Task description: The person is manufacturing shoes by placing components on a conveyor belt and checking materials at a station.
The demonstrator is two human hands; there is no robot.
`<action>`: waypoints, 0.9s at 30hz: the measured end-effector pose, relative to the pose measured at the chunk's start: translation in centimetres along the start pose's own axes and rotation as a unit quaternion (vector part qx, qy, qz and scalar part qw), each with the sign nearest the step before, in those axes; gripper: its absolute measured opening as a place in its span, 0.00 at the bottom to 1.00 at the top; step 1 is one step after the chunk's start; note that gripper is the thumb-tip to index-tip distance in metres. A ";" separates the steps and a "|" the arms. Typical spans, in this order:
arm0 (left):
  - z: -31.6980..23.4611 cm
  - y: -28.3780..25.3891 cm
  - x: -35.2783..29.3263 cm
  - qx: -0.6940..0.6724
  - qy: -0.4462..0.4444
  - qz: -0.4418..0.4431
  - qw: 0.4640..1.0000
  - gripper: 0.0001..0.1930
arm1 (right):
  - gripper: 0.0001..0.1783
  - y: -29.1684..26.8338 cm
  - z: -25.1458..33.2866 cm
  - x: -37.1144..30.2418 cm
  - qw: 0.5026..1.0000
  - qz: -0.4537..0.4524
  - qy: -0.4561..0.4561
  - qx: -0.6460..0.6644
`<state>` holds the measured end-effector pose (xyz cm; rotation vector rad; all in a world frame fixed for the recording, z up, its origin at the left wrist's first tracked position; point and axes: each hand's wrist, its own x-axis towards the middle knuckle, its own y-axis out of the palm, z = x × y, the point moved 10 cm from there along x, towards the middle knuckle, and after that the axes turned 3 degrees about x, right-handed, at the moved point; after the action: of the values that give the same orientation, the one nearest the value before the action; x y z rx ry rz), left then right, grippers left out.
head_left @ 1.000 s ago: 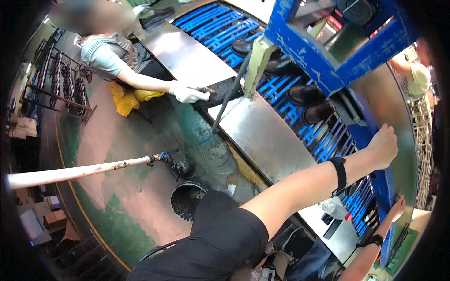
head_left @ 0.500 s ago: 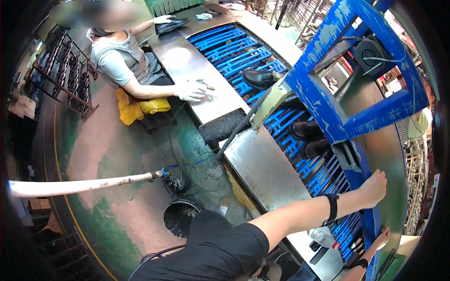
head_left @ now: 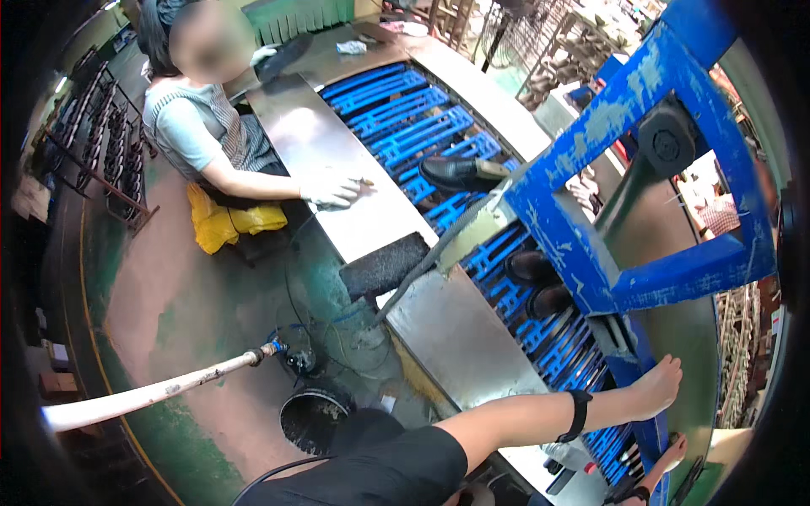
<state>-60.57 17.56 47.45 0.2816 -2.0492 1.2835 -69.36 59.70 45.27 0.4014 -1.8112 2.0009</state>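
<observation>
In the head view, the left hand [head_left: 656, 390] lay beside the blue frame [head_left: 675, 276] at the right, its back partly turned up and fingers loosely bent. No object showed in it; whether its hidden underside gripped the frame's edge, I could not tell. The right hand [head_left: 673, 454] was nearer, close to the lower end of the same frame, too small and partly hidden to read as clenched or released.

Left of the frame ran blue slats [head_left: 396, 114]. A pair of black shoes [head_left: 548, 301] sat on them just left of the frame, farther off than both hands, and another shoe [head_left: 456, 173] lay farther still. A clear bottle [head_left: 572, 456] rested near the right end of the metal table [head_left: 472, 337]; across it, a co-worker's gloved hand [head_left: 332, 190] held a slim tool.

The step in hand looked like steadying or waiting at the frame, rather than handling a shoe. A move to the shoes would call for freeing a hand and reaching far, clear of the frame.
</observation>
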 end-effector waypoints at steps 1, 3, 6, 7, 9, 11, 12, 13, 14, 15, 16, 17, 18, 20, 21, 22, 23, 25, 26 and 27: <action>-0.2 -0.1 0.2 -0.009 0.006 0.003 1.000 0.12 | 0.23 -0.2 -0.3 0.2 1.000 0.002 0.005 0.019; -0.3 0.9 0.8 -0.064 0.010 0.053 0.996 0.14 | 0.22 -0.2 -0.7 0.6 0.998 0.012 0.032 0.045; 0.5 -0.7 0.3 -0.007 0.004 -0.041 0.999 0.12 | 0.23 0.1 -0.2 0.9 0.999 0.002 0.027 0.042; 0.3 -0.6 0.3 -0.003 0.008 -0.039 0.999 0.12 | 0.23 -0.1 -0.6 0.9 0.998 -0.002 0.038 0.053; 0.1 -0.4 0.3 -0.010 0.007 -0.033 0.999 0.13 | 0.23 0.0 -1.3 0.9 0.997 -0.002 0.048 0.058; 0.2 -0.1 0.4 -0.012 0.005 -0.023 1.000 0.13 | 0.23 0.2 -1.5 0.9 0.996 0.000 0.057 0.069; 0.3 0.7 0.2 -0.021 0.005 -0.003 1.000 0.14 | 0.23 0.8 -1.1 0.6 0.996 0.012 0.060 0.064; 0.4 1.4 0.1 -0.029 0.006 0.017 0.999 0.16 | 0.23 1.4 -0.7 0.5 0.996 0.024 0.062 0.060; 0.3 1.4 0.1 -0.033 0.006 0.019 0.999 0.16 | 0.23 1.2 -1.0 0.5 0.996 0.026 0.064 0.056; 0.2 1.3 0.3 -0.026 0.008 0.020 0.999 0.15 | 0.23 0.8 -1.1 0.8 0.997 0.018 0.058 0.052; 0.2 1.1 0.5 -0.018 0.010 0.021 1.000 0.14 | 0.24 0.5 -1.1 1.0 0.997 0.010 0.051 0.048; 0.3 0.7 0.5 -0.011 0.007 0.020 1.000 0.13 | 0.24 0.6 -1.4 1.0 0.997 0.012 0.053 0.047; 0.2 0.6 0.6 -0.012 0.008 0.022 1.000 0.13 | 0.24 0.4 -1.4 1.2 0.998 -0.004 0.044 0.049; 0.2 -0.2 0.9 -0.011 0.006 -0.001 1.000 0.12 | 0.24 0.0 -1.6 1.2 0.997 -0.022 0.036 0.057; -0.1 -0.2 0.9 -0.006 0.010 -0.002 1.000 0.12 | 0.24 0.1 -1.8 1.3 0.997 -0.015 0.044 0.059; -0.3 -0.2 0.8 -0.014 0.000 0.002 1.000 0.12 | 0.24 0.0 -1.9 1.4 0.997 -0.008 0.051 0.063; 0.0 0.0 0.8 -0.018 -0.008 0.003 1.000 0.11 | 0.24 0.0 -1.7 1.2 0.996 -0.016 0.050 0.073; 0.2 0.4 0.0 -0.004 -0.012 -0.008 1.000 0.10 | 0.24 0.7 -0.7 0.3 0.998 -0.007 0.020 0.057; 0.5 0.2 -0.1 -0.006 -0.021 -0.017 1.000 0.10 | 0.24 0.6 -1.7 0.3 0.997 -0.011 0.040 0.063; 0.3 0.2 -0.5 -0.010 -0.018 -0.007 1.000 0.09 | 0.24 0.8 -1.6 0.0 0.997 -0.014 0.040 0.064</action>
<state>-60.41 17.26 46.91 0.3112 -2.0854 1.2560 -69.68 61.21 44.39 0.3767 -1.6252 2.0902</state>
